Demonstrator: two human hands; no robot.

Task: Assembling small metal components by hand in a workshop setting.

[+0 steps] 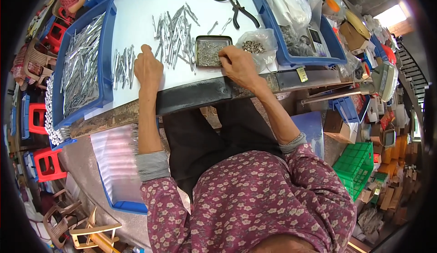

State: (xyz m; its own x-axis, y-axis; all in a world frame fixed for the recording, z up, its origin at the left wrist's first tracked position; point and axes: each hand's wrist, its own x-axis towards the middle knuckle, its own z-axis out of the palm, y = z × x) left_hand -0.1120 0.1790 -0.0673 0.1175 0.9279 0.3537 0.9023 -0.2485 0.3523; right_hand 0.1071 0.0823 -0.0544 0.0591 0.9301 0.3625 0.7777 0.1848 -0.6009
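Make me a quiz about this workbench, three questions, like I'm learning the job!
1. Which hand is at the small dark-rimmed tray?
2. True or false: the black-handled pliers lie inside that tray.
3. What colour is the big bin heaped with thin metal pieces? A) green B) blue C) red

Key:
1. The right hand.
2. False; they lie on the white work surface.
3. B
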